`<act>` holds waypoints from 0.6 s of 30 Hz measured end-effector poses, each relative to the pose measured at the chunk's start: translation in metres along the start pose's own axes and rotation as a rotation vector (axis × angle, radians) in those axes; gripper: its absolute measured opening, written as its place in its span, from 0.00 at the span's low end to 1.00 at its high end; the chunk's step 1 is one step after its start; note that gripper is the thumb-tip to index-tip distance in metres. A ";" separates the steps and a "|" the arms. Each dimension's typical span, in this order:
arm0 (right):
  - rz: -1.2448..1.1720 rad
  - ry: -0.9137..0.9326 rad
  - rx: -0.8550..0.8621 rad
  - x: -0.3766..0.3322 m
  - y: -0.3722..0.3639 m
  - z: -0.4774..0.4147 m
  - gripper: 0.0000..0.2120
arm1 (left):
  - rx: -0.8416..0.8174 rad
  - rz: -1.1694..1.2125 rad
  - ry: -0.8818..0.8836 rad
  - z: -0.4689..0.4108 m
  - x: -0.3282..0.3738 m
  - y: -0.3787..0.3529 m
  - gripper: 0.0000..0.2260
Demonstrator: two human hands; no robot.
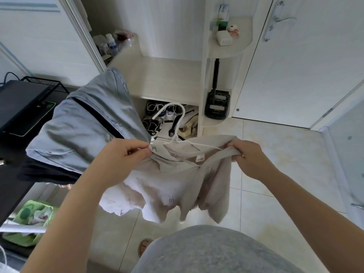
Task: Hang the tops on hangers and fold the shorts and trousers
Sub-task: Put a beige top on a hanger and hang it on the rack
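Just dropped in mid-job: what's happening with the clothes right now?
A person is fitting a beige top onto a white hanger. The left hand pinches the fabric at one side of the neckline, and the right hand grips the other side. The top hangs in the air over the tiled floor, with the hook poking up above the collar. A grey-blue garment lies draped to the left, untouched.

Soft, matt, fluffy cloth for the beige top (167,186); smooth plastic for the hanger (183,112). Smooth cloth with a weak shine for the grey-blue garment (88,119). Glossy tiles on the floor (275,174), matt pale wood-grain on the shelf unit (163,75), shiny metal on the door handle (283,19).
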State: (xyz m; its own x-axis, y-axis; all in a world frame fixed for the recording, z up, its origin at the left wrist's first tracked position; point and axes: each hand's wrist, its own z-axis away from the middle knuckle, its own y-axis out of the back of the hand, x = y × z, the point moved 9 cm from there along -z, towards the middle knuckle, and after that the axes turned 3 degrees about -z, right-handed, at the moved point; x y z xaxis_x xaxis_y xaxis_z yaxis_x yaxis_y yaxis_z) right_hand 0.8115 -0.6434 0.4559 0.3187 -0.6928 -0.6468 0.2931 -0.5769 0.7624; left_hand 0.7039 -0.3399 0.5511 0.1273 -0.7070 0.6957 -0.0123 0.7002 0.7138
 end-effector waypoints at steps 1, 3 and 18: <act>-0.057 0.010 -0.024 -0.013 0.003 0.001 0.17 | -0.024 -0.009 -0.009 -0.001 0.004 -0.006 0.07; -0.155 0.024 -0.099 -0.044 0.003 0.004 0.18 | -0.065 -0.039 -0.037 -0.003 0.015 -0.018 0.07; -0.466 0.119 -0.311 -0.103 0.001 0.026 0.20 | 0.014 0.027 -0.089 -0.006 0.020 -0.030 0.06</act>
State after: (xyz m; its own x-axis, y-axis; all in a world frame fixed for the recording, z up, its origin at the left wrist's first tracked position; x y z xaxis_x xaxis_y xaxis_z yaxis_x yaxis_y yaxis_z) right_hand 0.7554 -0.5845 0.5238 0.1864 -0.3322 -0.9246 0.6727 -0.6427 0.3666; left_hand 0.7123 -0.3744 0.5427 0.0378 -0.6943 0.7187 -0.0288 0.7181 0.6953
